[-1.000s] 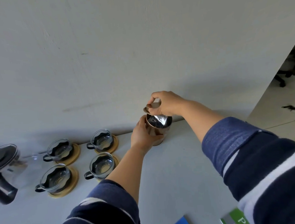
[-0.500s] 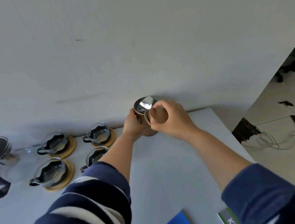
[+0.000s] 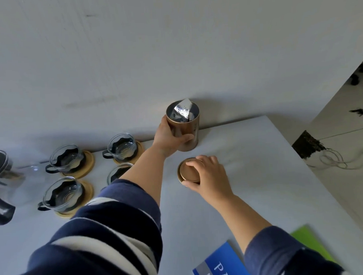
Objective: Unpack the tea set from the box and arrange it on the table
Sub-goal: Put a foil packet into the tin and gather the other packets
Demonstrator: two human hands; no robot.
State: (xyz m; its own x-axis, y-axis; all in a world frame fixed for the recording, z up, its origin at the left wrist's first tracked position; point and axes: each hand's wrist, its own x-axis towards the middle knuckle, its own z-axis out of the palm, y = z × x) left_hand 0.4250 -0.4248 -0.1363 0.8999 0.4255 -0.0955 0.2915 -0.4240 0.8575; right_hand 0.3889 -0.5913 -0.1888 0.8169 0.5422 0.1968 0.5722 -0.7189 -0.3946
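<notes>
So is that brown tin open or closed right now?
Open. The tin stands upright, held by the left hand, foil bag poking out; its lid is under the right hand.

Soft, even daylight, seemingly from the right of the frame, leaves a faint shadow on the pale grey wall (image 3: 131,56) at upper centre. Wide-angle distortion bends the edges; the navy-and-white striped sleeve (image 3: 93,241) at lower left is blurred.
</notes>
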